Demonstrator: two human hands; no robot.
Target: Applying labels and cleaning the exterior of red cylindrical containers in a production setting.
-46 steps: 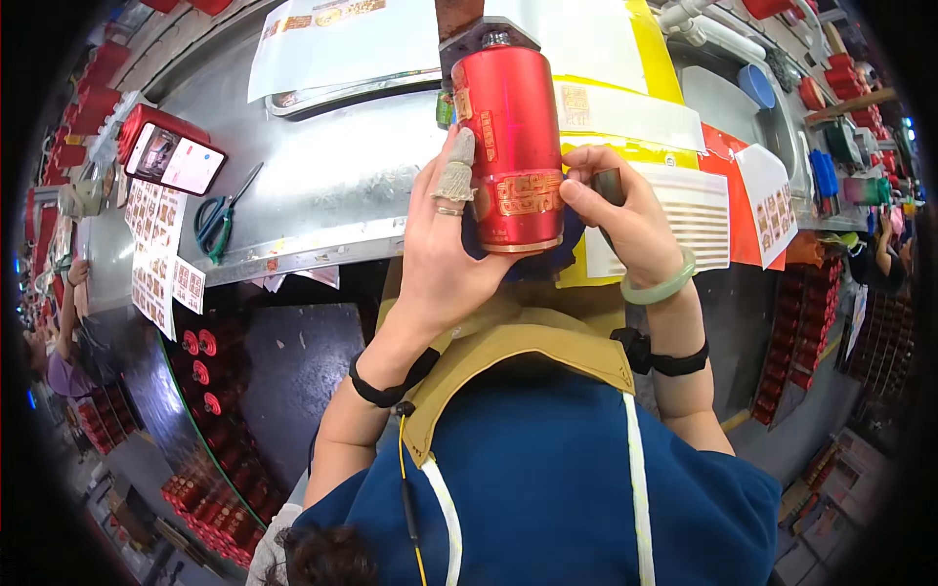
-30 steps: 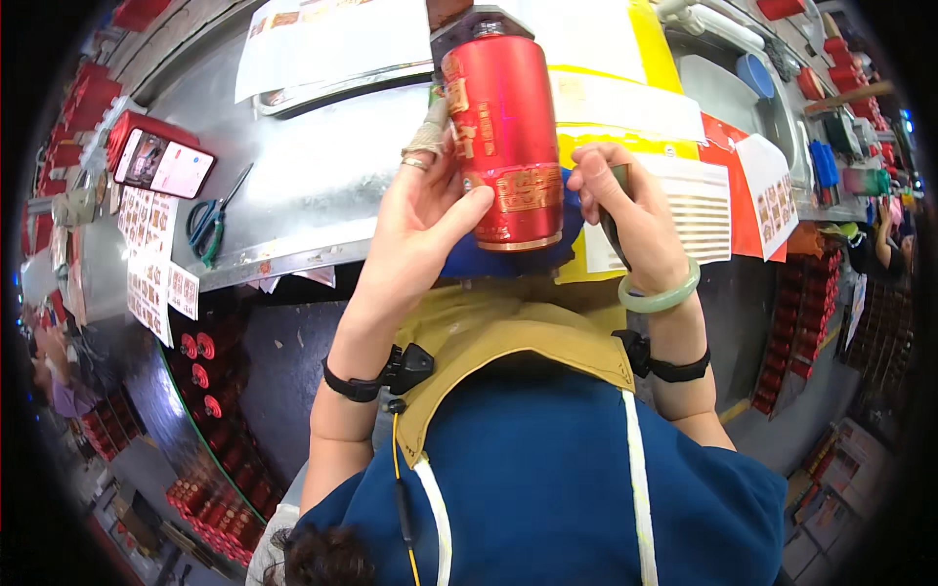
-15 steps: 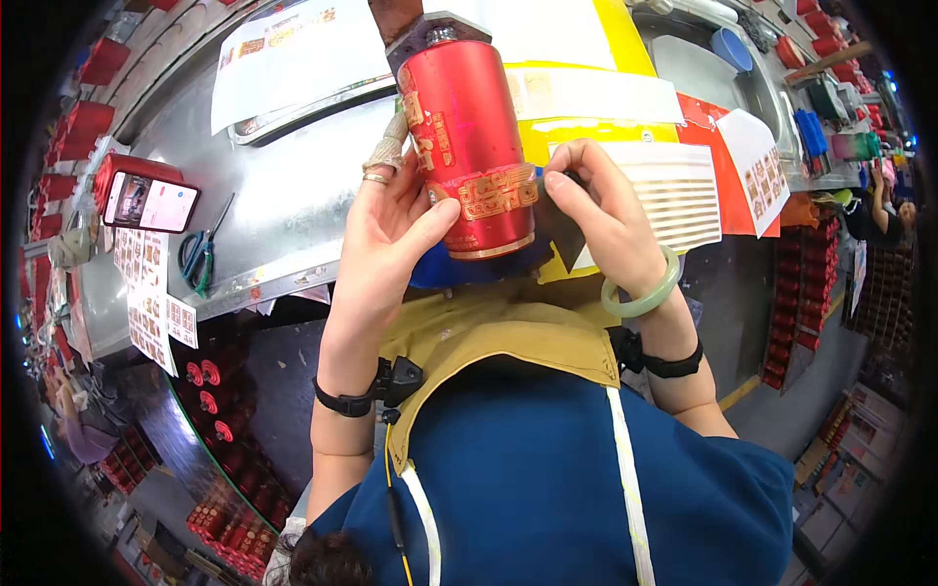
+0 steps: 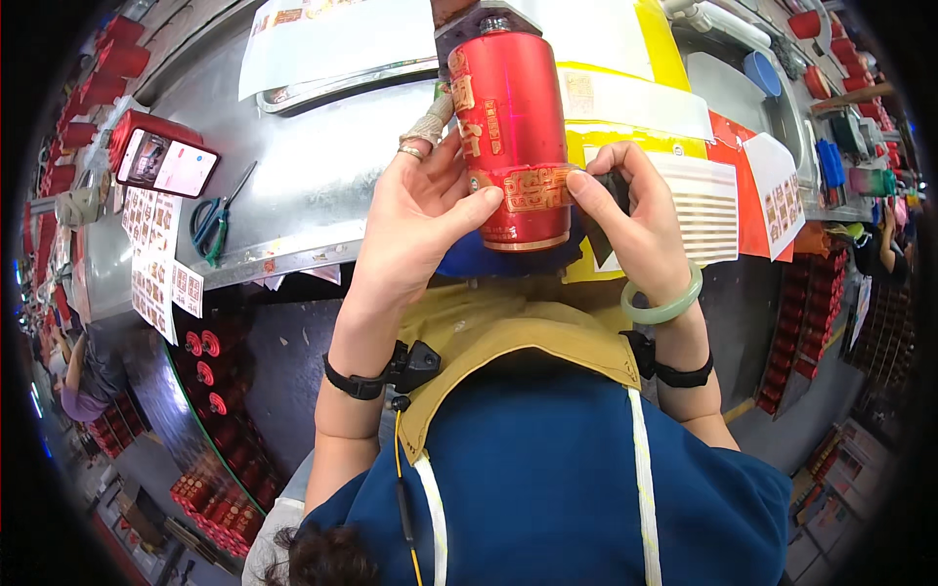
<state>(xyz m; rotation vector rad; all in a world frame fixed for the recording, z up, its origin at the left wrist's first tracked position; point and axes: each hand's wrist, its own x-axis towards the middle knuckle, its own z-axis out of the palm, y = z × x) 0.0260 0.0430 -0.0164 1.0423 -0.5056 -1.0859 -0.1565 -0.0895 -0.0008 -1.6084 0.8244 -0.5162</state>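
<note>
A red, gold-labelled bottle (image 4: 518, 117) lies seemingly level, neck away, beside a dark flat piece (image 4: 616, 187).

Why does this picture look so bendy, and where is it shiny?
Head view: the wide fisheye lens bends the metal table's straight edges and leaves black corners; also head view: pale glare on the tabletop, softer sheen on the red bottle.

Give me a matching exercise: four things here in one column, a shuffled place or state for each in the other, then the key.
1. Glossy red cylindrical bottle
2. Pale green ring-shaped bangle
3. Scissors with blue-green handles
4. Flat dark piece

A. On the grey metal table
B. Pinched in the right hand
C. Touched by the thumb of the left hand
D. Around the right wrist

Pairs: 1-C, 2-D, 3-A, 4-B
</note>
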